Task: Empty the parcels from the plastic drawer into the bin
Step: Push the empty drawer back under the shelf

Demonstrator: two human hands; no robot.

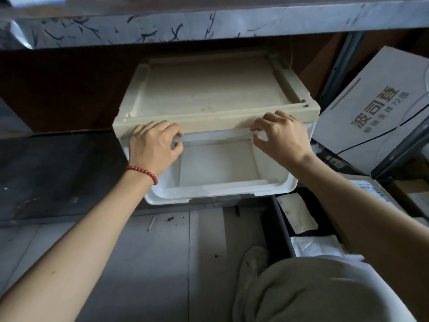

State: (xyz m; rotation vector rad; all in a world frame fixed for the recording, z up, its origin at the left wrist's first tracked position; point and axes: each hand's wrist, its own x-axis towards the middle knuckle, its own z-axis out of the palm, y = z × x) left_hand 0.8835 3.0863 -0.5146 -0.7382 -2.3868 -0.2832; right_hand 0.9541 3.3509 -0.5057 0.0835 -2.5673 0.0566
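A white plastic drawer point(274, 184) stands pulled partway out of its beige cabinet point(209, 94) under a metal shelf. I see no parcels inside the drawer. My left hand point(154, 147) grips the left end of the drawer's upper rim where it meets the cabinet front. My right hand point(281, 138) pinches the right end of the same rim. To the lower right stands a dark bin point(277, 228) with white parcels point(299, 219) lying in it.
A metal shelf edge point(209, 22) runs overhead. A white printed carton point(376, 108) leans at the right, with cardboard boxes point(380, 194) below it. Grey floor tiles point(162, 263) lie in front. My knee in beige cloth point(325, 291) fills the lower right.
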